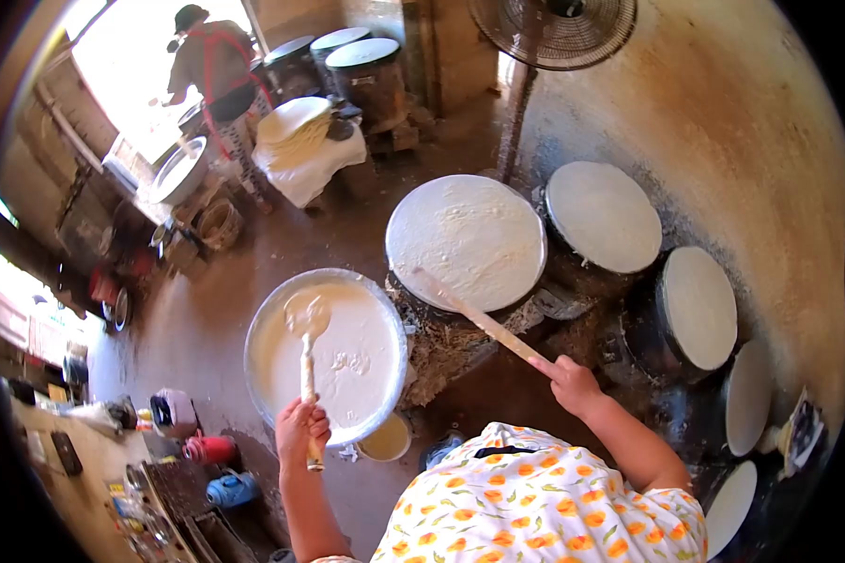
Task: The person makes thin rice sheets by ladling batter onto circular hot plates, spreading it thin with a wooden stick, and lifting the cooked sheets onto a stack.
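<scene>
My left hand (pixel 303 433) is closed round the handle of a ladle (pixel 308 361), whose coated bowl is over a wide metal basin (pixel 401 352) of creamy white batter (pixel 347 328). In my right hand (pixel 571 383) is a long flat wooden stick (pixel 493 328). The stick reaches left to the lower edge of a round white surface (pixel 469 235) spread with a lumpy pale layer; whether its tip touches the layer is hard to tell.
Several drums with white round tops (pixel 603 216) curve along the right wall. A fan (pixel 559 28) stands at the top. A person (pixel 218 70) is at the upper left, near a cloth-covered stand (pixel 314 169) with stacked sheets. A small bucket (pixel 387 439) sits below the basin.
</scene>
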A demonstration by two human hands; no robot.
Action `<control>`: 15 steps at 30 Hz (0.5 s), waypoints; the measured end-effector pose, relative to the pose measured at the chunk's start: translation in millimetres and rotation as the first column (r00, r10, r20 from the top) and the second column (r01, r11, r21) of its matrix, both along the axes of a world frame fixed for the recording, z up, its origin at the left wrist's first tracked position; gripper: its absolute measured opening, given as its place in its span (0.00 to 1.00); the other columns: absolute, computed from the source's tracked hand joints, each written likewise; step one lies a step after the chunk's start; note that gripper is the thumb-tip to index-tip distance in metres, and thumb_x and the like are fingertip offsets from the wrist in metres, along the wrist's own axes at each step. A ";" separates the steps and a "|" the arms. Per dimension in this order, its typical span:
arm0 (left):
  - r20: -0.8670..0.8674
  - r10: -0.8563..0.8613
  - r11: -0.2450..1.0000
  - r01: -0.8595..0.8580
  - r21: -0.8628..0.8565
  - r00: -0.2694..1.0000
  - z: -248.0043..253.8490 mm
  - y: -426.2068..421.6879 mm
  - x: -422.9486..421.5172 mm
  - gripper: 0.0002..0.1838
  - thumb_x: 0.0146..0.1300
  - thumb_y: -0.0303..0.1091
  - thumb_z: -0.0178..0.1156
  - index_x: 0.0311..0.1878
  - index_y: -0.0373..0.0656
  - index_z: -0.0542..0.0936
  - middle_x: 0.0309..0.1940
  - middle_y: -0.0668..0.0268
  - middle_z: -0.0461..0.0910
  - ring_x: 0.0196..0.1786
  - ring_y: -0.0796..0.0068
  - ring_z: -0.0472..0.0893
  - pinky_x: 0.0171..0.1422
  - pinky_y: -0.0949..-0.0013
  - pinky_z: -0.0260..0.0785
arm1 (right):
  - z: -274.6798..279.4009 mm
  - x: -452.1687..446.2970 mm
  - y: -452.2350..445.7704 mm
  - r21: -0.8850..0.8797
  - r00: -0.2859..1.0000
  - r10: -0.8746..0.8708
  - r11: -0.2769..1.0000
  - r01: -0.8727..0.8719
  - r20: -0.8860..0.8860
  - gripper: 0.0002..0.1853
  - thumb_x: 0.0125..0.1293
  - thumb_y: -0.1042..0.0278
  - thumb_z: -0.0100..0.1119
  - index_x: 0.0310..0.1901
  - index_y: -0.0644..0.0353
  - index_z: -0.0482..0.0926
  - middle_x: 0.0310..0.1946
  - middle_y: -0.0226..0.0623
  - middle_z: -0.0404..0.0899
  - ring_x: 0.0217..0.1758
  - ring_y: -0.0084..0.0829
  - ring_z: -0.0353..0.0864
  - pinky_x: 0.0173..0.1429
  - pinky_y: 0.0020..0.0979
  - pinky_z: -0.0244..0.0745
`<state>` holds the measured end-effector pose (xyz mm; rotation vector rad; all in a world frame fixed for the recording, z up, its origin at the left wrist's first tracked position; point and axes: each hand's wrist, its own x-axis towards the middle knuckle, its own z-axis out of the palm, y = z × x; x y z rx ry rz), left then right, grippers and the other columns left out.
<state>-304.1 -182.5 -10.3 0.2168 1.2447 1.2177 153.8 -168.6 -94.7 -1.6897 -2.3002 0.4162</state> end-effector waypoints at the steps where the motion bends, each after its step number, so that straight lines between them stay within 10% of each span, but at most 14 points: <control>1: -0.053 -0.065 0.998 0.066 0.018 0.996 9.7 18.2 14.5 0.08 0.65 0.27 0.49 0.44 0.34 0.70 0.18 0.70 0.64 0.13 0.85 0.61 0.12 0.79 0.55 | 3.1 0.2 -8.6 0.000 0.999 -0.032 0.999 0.032 -0.007 0.31 0.55 0.79 0.51 0.59 0.33 0.73 0.28 0.38 0.68 0.26 0.42 0.75 0.30 0.41 0.74; 6: -0.243 -0.424 0.889 0.452 0.074 0.873 48.0 97.9 114.9 0.05 0.65 0.27 0.49 0.42 0.37 0.72 0.17 0.70 0.66 0.11 0.85 0.61 0.11 0.78 0.53 | 25.6 23.2 -58.9 0.139 0.932 -0.323 0.928 0.347 -0.166 0.34 0.51 0.80 0.56 0.61 0.36 0.72 0.28 0.33 0.68 0.26 0.36 0.75 0.31 0.36 0.76; 8: -0.365 -0.578 0.748 0.653 0.119 0.729 63.8 119.5 170.6 0.08 0.65 0.28 0.49 0.28 0.41 0.67 0.17 0.70 0.66 0.12 0.82 0.64 0.12 0.74 0.58 | 36.8 41.3 -77.0 0.213 0.896 -0.398 0.874 0.436 -0.197 0.34 0.50 0.80 0.57 0.60 0.38 0.73 0.28 0.32 0.69 0.26 0.33 0.75 0.29 0.33 0.76; 15: -0.619 -0.711 0.245 0.943 0.225 0.332 89.0 96.7 404.3 0.07 0.64 0.25 0.46 0.28 0.41 0.67 0.17 0.70 0.67 0.12 0.85 0.64 0.12 0.77 0.57 | 43.3 140.2 -165.0 0.353 0.671 -0.711 0.585 0.731 -0.212 0.33 0.51 0.79 0.58 0.60 0.39 0.72 0.27 0.32 0.67 0.23 0.32 0.73 0.25 0.32 0.73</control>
